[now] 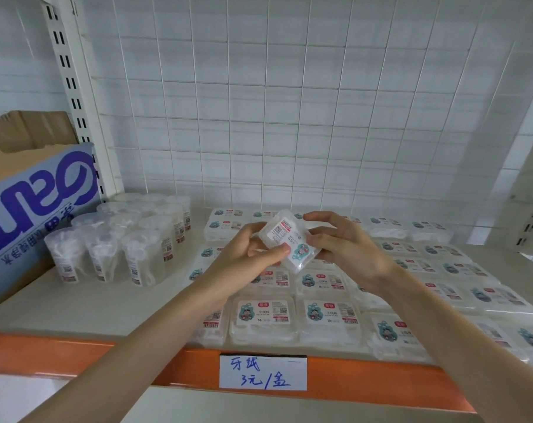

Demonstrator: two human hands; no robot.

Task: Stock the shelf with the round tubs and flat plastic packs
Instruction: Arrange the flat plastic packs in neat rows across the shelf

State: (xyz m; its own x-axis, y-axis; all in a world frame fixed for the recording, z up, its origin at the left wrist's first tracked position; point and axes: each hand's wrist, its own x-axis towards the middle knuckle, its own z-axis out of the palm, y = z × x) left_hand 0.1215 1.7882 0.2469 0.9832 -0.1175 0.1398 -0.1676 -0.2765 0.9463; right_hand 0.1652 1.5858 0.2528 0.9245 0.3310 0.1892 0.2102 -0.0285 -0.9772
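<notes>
A flat clear plastic pack (288, 239) with a white cartoon label is held tilted above the shelf. My left hand (253, 254) pinches its near left edge, thumb on the label. My right hand (344, 245) holds its right side, fingers curled round the far edge. Below lie several rows of the same flat packs (329, 315), covering the middle and right of the shelf (106, 303). Several round clear tubs (140, 257) stand upright in a cluster at the left back.
A blue and white cardboard box (36, 209) stands at the shelf's far left, with brown cardboard behind it. A white wire grid (289, 117) backs the shelf. The orange front rail (75, 355) carries a handwritten price tag (262, 374). White uprights stand at both sides.
</notes>
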